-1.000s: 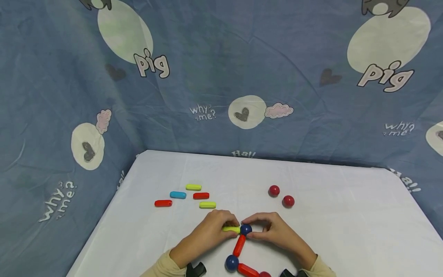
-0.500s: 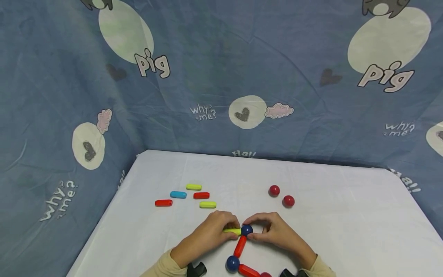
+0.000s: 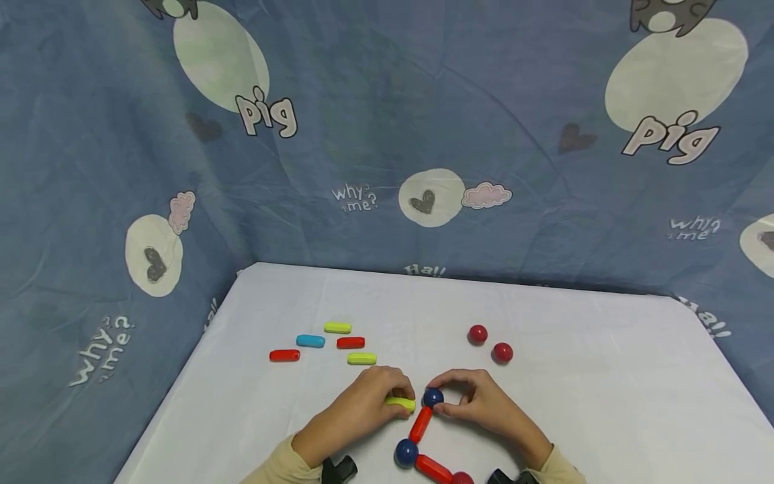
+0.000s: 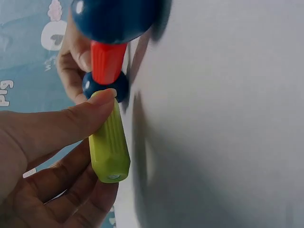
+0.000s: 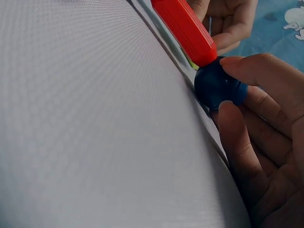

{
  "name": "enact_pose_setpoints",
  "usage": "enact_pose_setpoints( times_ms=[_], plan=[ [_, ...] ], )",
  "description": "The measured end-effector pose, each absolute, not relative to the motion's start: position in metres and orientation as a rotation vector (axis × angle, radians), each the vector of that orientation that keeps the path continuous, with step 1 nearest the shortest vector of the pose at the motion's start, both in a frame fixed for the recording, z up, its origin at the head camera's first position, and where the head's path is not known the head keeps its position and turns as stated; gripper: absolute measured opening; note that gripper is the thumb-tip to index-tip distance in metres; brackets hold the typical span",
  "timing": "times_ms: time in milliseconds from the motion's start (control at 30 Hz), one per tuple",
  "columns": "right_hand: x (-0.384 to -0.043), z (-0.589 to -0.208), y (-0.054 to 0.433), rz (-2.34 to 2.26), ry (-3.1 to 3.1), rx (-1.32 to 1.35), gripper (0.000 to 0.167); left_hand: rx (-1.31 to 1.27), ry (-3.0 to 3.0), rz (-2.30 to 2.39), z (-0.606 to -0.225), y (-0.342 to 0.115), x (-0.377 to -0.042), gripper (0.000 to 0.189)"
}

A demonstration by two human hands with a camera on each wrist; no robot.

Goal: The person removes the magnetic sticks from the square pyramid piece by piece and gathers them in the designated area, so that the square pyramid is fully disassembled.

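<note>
My left hand (image 3: 370,396) pinches a yellow-green ribbed rod (image 4: 110,142) between thumb and fingers; a small metal-looking spot shows at the rod's end. My right hand (image 3: 478,398) holds a dark blue ball (image 5: 217,84) with thumb and fingertips. A gap separates rod and ball in the head view. From that ball a red rod (image 3: 420,425) runs down to a second blue ball (image 3: 406,454). Another red rod (image 3: 433,469) joins this one to a red ball (image 3: 462,478) at the bottom edge of the head view.
Beyond my left hand lie two red rods (image 3: 285,355), a blue rod (image 3: 310,341) and two yellow-green rods (image 3: 361,359). Two loose red balls (image 3: 478,334) sit farther right on the white-covered table (image 3: 605,376). A blue printed cloth (image 3: 387,134) hangs behind.
The yellow-green rod, which met the blue ball earlier, has come away from it to the left with my left hand. My right hand and the ball have shifted slightly up.
</note>
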State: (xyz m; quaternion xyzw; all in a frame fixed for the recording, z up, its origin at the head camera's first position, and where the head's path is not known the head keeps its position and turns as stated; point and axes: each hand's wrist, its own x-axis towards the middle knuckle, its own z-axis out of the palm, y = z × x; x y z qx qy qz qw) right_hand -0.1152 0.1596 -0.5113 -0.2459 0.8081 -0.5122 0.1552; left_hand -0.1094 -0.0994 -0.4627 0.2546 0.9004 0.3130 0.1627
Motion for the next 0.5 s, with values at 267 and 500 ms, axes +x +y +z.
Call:
enact_pose_setpoints(
  times_ms=[267,500],
  plan=[
    [-0.115,-0.512,0.159,-1.465,2.306,-0.688,0.032,0.625,2.659,0.897,-0.457,-0.120,-0.114,0.016],
    [-0.115,-0.512,0.159,-1.470,2.307,-0.690,0.033,0.509,2.818,0.872,-0.454,-0.155,-0.116,0.020]
  ],
)
